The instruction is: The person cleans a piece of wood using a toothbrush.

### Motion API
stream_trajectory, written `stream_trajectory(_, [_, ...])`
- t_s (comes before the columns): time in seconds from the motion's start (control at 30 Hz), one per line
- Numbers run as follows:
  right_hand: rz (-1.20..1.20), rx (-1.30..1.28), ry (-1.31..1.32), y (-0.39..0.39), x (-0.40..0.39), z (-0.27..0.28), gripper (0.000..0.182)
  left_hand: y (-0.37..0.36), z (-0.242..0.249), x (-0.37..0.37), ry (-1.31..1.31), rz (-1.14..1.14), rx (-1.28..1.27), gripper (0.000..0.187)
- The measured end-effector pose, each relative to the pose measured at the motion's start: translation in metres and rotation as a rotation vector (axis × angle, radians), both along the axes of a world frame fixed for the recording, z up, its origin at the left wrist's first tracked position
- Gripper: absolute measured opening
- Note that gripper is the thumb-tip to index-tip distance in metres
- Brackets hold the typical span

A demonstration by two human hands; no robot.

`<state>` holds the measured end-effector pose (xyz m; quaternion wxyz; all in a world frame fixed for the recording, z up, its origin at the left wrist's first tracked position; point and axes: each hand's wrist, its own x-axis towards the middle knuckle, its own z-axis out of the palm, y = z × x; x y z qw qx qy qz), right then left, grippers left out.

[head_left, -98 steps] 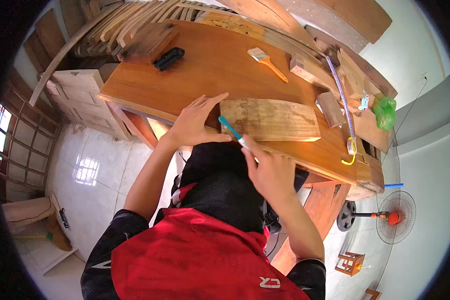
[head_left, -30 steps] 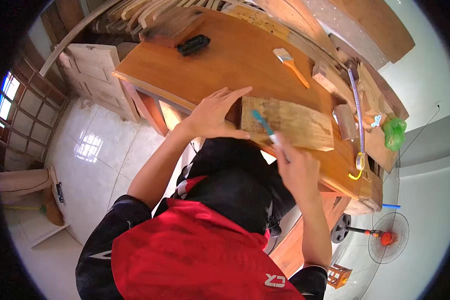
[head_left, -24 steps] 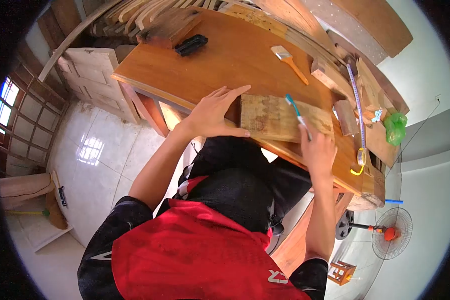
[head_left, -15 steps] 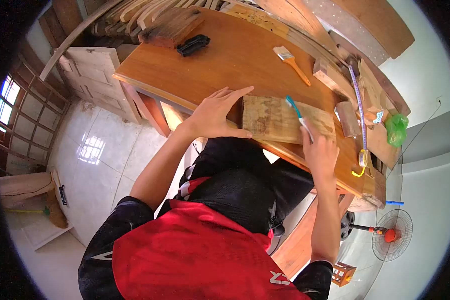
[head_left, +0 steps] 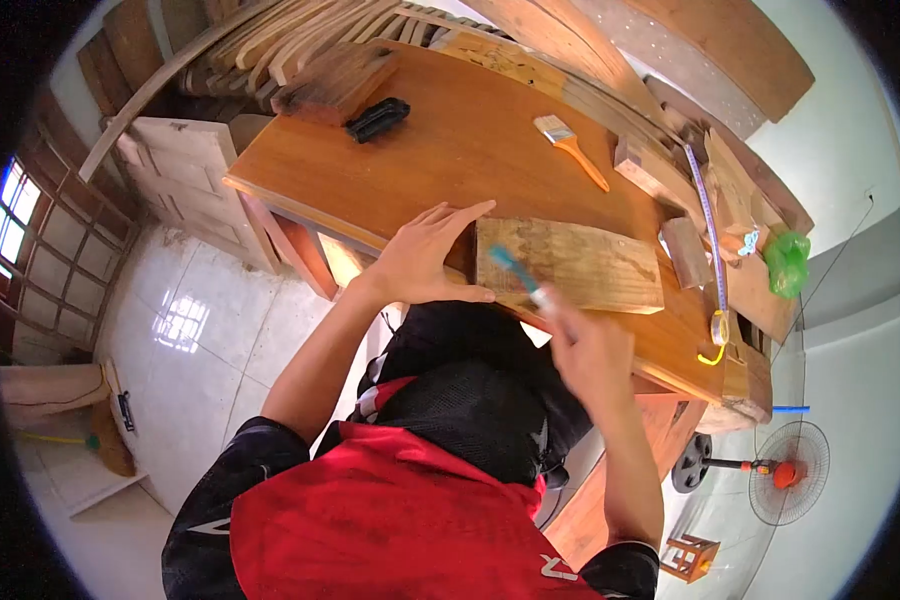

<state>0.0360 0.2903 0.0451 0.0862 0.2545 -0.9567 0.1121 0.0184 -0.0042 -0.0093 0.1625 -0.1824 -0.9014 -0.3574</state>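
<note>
A rectangular wooden block [head_left: 580, 265] lies on the brown table [head_left: 450, 140] near its front edge. At the block's left end is my left hand [head_left: 425, 255], thumb and fingers spread around that end. My right hand [head_left: 590, 350] is closed on the handle of a teal and white toothbrush [head_left: 515, 268]. The toothbrush's head is over the left part of the block, somewhat blurred; whether it touches the wood I cannot tell.
A black object [head_left: 378, 119] lies at the back left beside a dark wood piece [head_left: 335, 82]. Further right are a paintbrush [head_left: 572, 150], a small wood block [head_left: 684, 252], a tape measure [head_left: 718, 327] and a green bag [head_left: 787, 264]. A fan [head_left: 788, 473] stands at the right.
My right hand has moved left and toward me, bringing the toothbrush from the block's middle to its left part. My left hand stays at the block's left end.
</note>
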Motion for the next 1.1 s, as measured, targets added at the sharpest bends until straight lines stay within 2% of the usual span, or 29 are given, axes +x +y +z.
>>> stream_trajectory(0.07, [-0.232, 0.04, 0.052, 0.018, -0.029, -0.003, 0.033, 0.002, -0.006, 0.002, 0.094, 0.032, -0.053, 0.114])
stream_trajectory(0.1, [-0.215, -0.008, 0.166, 0.028, -0.04, -0.011, 0.034, 0.002, -0.006, 0.003, 0.063, 0.012, -0.034, 0.114])
stream_trajectory(0.2, [-0.022, 0.07, 0.066, 0.007, 0.001, -0.003, 0.032, 0.0, -0.002, 0.001, 0.025, 0.0, 0.004, 0.114])
stream_trajectory(0.23, [0.283, -0.256, 0.169, 0.001, 0.003, -0.017, 0.03, 0.001, -0.002, 0.002, 0.024, 0.0, -0.001, 0.114])
stream_trajectory(0.33, [0.009, 0.044, 0.025, 0.015, -0.01, 0.005, 0.03, 0.0, -0.001, 0.002, -0.023, 0.001, -0.004, 0.116])
stream_trajectory(0.4, [-0.118, -0.015, 0.181, 0.027, -0.041, 0.006, 0.03, 0.002, -0.003, 0.004, -0.048, -0.007, 0.006, 0.118])
stream_trajectory(0.47, [-0.112, 0.091, 0.085, 0.027, -0.029, -0.001, 0.031, 0.0, -0.004, 0.0, -0.029, -0.014, 0.011, 0.118])
stream_trajectory(0.57, [0.28, -0.143, 0.091, 0.001, 0.004, 0.0, 0.032, 0.001, -0.002, 0.002, -0.047, -0.009, 0.01, 0.118])
stream_trajectory(0.67, [-0.11, 0.061, 0.045, 0.018, -0.027, 0.013, 0.033, 0.001, -0.003, 0.003, -0.015, 0.001, 0.001, 0.118])
stream_trajectory(0.7, [-0.146, 0.051, 0.146, 0.024, -0.044, 0.012, 0.035, 0.002, -0.003, 0.004, -0.039, -0.012, 0.005, 0.117])
stream_trajectory(0.8, [-0.046, 0.086, 0.07, 0.022, -0.029, 0.003, 0.034, -0.002, 0.002, -0.002, -0.05, -0.009, 0.023, 0.117])
stream_trajectory(0.83, [0.062, 0.047, 0.029, 0.012, -0.014, 0.003, 0.03, -0.002, 0.001, -0.001, -0.047, -0.006, 0.025, 0.118])
stream_trajectory(0.87, [0.241, -0.155, 0.053, 0.005, -0.006, -0.005, 0.028, 0.0, -0.002, 0.002, -0.053, -0.015, 0.026, 0.118])
stream_trajectory(0.93, [0.078, -0.006, -0.055, 0.007, -0.01, 0.01, 0.027, -0.001, 0.0, 0.0, -0.035, -0.021, 0.027, 0.118])
stream_trajectory(1.0, [-0.119, 0.006, -0.028, 0.017, -0.038, 0.016, 0.029, 0.002, -0.003, 0.002, -0.003, 0.0, -0.008, 0.117])
stream_trajectory(1.03, [-0.058, -0.095, 0.097, 0.022, -0.052, 0.012, 0.031, 0.003, -0.004, 0.002, -0.018, -0.011, -0.001, 0.117])
stream_trajectory(1.1, [-0.003, -0.102, 0.062, 0.024, -0.051, 0.016, 0.032, 0.001, -0.003, 0.001, -0.038, -0.015, 0.011, 0.117])
